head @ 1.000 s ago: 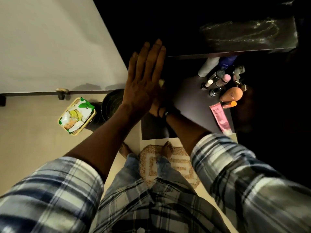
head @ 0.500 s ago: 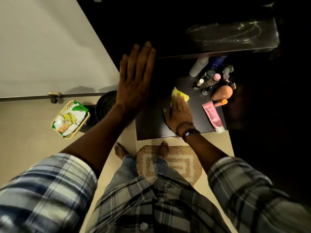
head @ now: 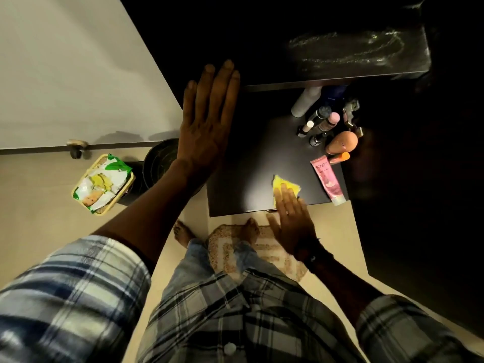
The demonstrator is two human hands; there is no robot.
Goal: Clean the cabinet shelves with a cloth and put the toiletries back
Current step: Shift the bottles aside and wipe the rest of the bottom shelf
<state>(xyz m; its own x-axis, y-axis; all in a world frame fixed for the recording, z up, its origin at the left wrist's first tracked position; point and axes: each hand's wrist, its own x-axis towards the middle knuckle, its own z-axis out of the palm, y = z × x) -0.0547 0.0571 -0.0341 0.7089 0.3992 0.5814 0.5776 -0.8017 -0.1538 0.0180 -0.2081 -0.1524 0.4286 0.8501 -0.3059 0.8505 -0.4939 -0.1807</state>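
A yellow cloth (head: 286, 186) lies on the dark lower shelf (head: 243, 179), near its front edge. My right hand (head: 292, 221) presses flat on the cloth with straight fingers. My left hand (head: 208, 119) is raised, fingers straight, flat against the cabinet's left side. Toiletries stand grouped at the shelf's right: a pink tube (head: 326, 179), a peach egg-shaped bottle (head: 343, 142), a white bottle (head: 305, 102) and several small dark bottles (head: 318, 119). An upper shelf (head: 353, 56) above shows streaky wipe marks.
The white cabinet door (head: 65, 74) stands open at the left. On the floor below sit a basket of packets (head: 103, 183) and a dark bucket (head: 159, 163). My bare feet stand by a patterned mat (head: 262, 252).
My right hand has slid the cloth from the shelf's back left, where it was hidden behind my left hand, toward the front right edge. My left hand stays raised.
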